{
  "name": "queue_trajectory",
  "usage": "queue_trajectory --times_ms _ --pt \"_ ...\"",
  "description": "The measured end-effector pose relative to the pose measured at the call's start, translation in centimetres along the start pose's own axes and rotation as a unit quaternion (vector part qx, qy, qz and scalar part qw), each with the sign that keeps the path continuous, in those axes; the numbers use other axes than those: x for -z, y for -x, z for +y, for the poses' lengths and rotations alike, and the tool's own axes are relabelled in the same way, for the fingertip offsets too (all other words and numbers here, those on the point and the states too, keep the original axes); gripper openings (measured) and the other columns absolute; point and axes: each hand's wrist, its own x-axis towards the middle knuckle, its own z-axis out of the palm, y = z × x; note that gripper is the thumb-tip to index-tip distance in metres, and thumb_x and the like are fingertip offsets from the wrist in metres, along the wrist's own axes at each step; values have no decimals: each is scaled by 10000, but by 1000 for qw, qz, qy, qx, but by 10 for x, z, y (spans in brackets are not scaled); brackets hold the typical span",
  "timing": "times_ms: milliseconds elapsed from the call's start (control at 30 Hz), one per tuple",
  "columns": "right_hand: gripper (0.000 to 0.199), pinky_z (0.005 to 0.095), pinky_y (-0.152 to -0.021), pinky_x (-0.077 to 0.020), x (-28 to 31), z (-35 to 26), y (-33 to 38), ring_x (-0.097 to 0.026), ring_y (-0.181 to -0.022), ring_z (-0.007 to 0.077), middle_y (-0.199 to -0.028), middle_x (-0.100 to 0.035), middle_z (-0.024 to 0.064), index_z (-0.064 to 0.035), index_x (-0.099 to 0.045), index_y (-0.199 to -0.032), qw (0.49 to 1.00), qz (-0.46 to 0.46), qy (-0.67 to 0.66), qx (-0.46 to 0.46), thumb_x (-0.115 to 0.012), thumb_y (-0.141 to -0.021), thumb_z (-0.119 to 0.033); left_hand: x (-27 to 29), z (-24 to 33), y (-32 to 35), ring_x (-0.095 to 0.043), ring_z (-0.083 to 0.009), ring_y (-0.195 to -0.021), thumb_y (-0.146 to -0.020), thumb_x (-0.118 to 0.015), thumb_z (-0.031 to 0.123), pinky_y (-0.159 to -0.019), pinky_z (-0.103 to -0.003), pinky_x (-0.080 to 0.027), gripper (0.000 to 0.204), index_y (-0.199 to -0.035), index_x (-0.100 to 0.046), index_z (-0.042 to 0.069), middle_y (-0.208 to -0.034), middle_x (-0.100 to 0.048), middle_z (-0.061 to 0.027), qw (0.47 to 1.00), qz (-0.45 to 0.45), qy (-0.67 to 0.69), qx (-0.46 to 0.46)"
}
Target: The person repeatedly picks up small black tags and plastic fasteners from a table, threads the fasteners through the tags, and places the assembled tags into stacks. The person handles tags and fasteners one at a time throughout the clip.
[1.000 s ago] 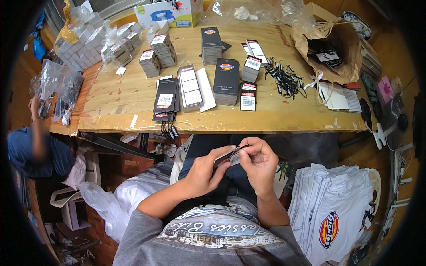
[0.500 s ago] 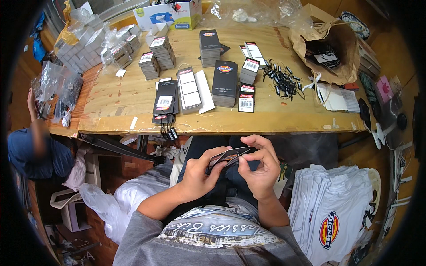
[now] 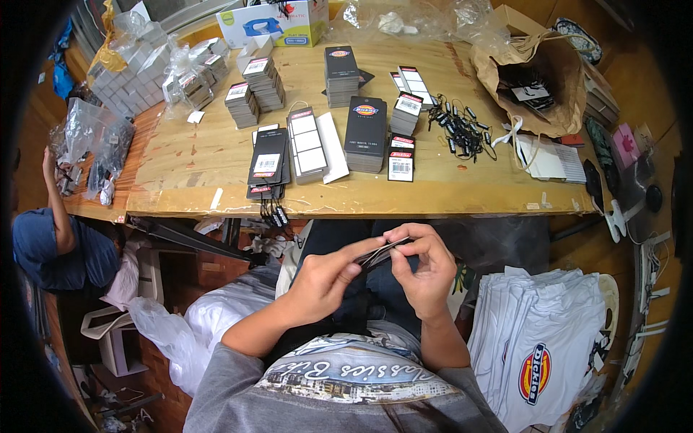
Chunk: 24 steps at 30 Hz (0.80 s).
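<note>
Your left hand (image 3: pixel 317 289) gripped thin dark flat cards (image 3: pixel 379 254) | your right hand (image 3: pixel 426 278) pinched their right end | cards: above your lap, nearside of the yellowish wooden table (image 3: pixel 173 177), whose edge lay between you and the rectangular black-topped card stack (image 3: pixel 366 133) | right: tangled black cords (image 3: pixel 462 133), open brown paper bag (image 3: pixel 570 83) | near right: piled white printed shirts (image 3: pixel 505 317)

Held tags (image 3: pixel 378 255) are before the table (image 3: pixel 180 162), where cords (image 3: pixel 462 136) lie right of tag stacks (image 3: pixel 365 137).
</note>
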Motion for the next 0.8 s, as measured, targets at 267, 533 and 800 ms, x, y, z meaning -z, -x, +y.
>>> queue_trajectory --times_ms 267,533,800 --pt "185 327 -734 -453 -10 -13 -1 -542 -877 268 -914 -506 122 -26 -521 -671 981 36 144 122 -666 -573 35 -4 0 1 -606 -173 -724 -712 -555 -80 -608 -219 -465 196 -897 -596 -26 -859 -612 -130 988 139 55 29" --pt "203 335 -731 -450 -13 -10 -1 -546 -860 274 -925 -523 135 -25 -508 -686 981 42 130 137 -663 -570 38 -4 1 1 -620 -171 -723 -680 -574 -92 -604 -228 -486 263 -926 -600 0 -874 -623 -116 991 120 2 -61" --pt "209 333 -709 -440 -13 -8 -1 -545 -831 276 -913 -558 128 -31 -504 -696 982 15 130 133 -653 -568 42 -2 3 1 -623 -191 -696 -681 -555 -99 -576 -232 -483 290 -950 -593 3 -863 -621 -129 991 106 -34 -81"
